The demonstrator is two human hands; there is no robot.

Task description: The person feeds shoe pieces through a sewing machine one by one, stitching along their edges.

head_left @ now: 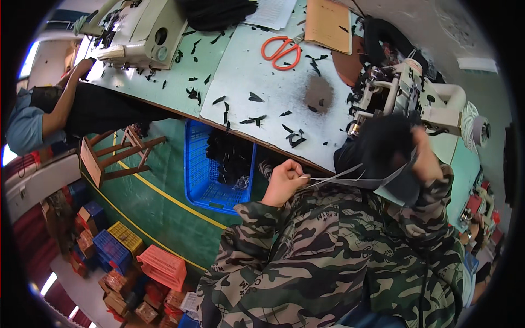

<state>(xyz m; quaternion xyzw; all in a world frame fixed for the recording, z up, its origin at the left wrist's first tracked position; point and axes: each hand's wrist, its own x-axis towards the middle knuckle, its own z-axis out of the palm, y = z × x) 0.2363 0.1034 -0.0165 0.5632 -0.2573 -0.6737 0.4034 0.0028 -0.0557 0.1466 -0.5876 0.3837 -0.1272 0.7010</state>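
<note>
My left hand [285, 181] is closed, thumb and fingertips pinching the end of a narrow whitish strip [339, 180] in front of the table edge. The strip runs taut to the right, across a bunched black fabric piece [387, 143]. Against the right side of that fabric is my right hand [426, 158], slightly blurred, its fingers curled at the cloth and partly hidden by it. A grey-white flap [396, 188] shows at the fabric's lower side. Just beyond the fabric stands a cream sewing machine [410, 90].
Orange-handled scissors [282, 52], a tan notebook [328, 24] and black scraps lie on the worktable [235, 82]. A blue basket [192, 164] with black pieces stands below, near a wooden stool [117, 153]. Another person [44, 117] sits left by a second machine [145, 35].
</note>
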